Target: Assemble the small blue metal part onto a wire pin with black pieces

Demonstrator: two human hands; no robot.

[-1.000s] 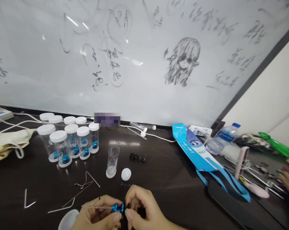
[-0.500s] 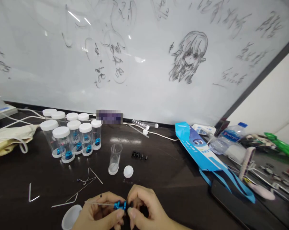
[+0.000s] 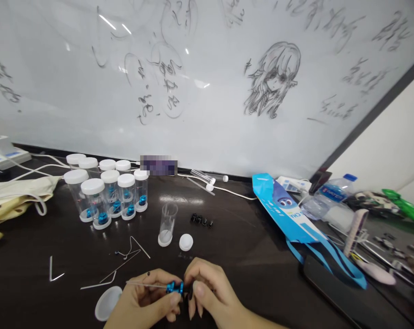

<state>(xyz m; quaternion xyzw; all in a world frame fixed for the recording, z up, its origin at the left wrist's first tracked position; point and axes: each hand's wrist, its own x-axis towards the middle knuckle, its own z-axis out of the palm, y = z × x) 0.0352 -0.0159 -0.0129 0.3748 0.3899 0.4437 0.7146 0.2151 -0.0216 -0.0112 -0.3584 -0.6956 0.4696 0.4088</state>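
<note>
At the near edge of the counter (image 3: 248, 237), a small blue fitting (image 3: 174, 287) on a thin wire (image 3: 141, 283) is pinched between the left hand (image 3: 147, 301) and right hand (image 3: 209, 292). Farther off, an open vial (image 3: 167, 224) and a white cap (image 3: 186, 242) are seen, with capped jars (image 3: 106, 194) behind to the left.

A: Where does the view look from?

B: There is only one, worn on the person's head, looking forward and down across a dark glossy tabletop (image 3: 248, 246) to a scribbled white whiteboard (image 3: 207, 82) behind it.

A: How near?

B: Close. Both hands, the left hand (image 3: 148, 304) and right hand (image 3: 210, 294), sit at the bottom edge.
</note>
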